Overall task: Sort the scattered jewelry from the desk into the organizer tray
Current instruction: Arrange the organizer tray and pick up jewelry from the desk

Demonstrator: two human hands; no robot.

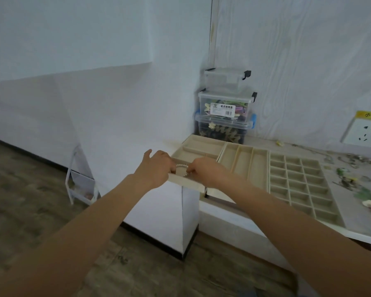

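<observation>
Over tray [201,146] at surface's left end: left hand [156,168] and right hand [204,170], each grip pinching pearl bracelet [182,166] between them.

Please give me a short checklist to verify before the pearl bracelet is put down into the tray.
1. Both hands hold the bracelet: ok, left hand and right hand pinch it from either side.
2. Bracelet is above the tray: ok, over its near-left corner.
3. Compartment below is free: cannot tell, the hands hide it.
4. Tray sits fully on the desk: not ok, its left end seems to overhang the edge.
5. More jewelry remains to sort: ok, a pile lies right of the tray.
</observation>
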